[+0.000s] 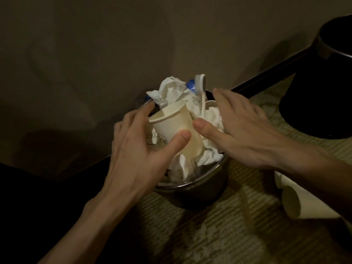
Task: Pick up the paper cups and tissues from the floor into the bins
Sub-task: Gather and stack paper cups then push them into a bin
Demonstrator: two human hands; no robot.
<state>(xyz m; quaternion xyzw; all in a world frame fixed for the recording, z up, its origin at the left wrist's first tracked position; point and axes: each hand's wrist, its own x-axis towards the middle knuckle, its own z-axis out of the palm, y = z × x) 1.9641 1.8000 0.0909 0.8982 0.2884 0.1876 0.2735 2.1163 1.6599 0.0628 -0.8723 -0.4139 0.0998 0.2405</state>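
A plain wall (114, 44) fills the left and the top of the view, and a dark baseboard (266, 73) runs along its foot. The left hand (139, 149) reaches in from the lower left. Its fingers (148, 109) are spread and gently curved along the far side of a plain paper cup (173, 122), with the thumb pressed on the near side, so the cup sits between thumb and fingers. The cup lies tilted on top of the heap in a small metal bin (190, 185), with its mouth facing up and left. The bin stands on the woven floor mat (209, 225) against the wall and is filled above its rim.

A printed cup (155, 139) with a cartoon face shows just under the left hand. Crumpled tissues (169, 90) rise at the back of the heap, and more lie at the front and right. Beside the back tissues are a blue wrapper (190, 85) and a white plastic stick (202, 86) standing upright.

The right hand (245, 130) lies flat over the tissues on the right of the bin, its fingers straight and apart and holding nothing. Its thumb tip touches the paper cup's side.

More paper cups (297, 202) lie on the floor mat at the lower right, partly under the right forearm. A black bin (323, 82) stands at the far right.
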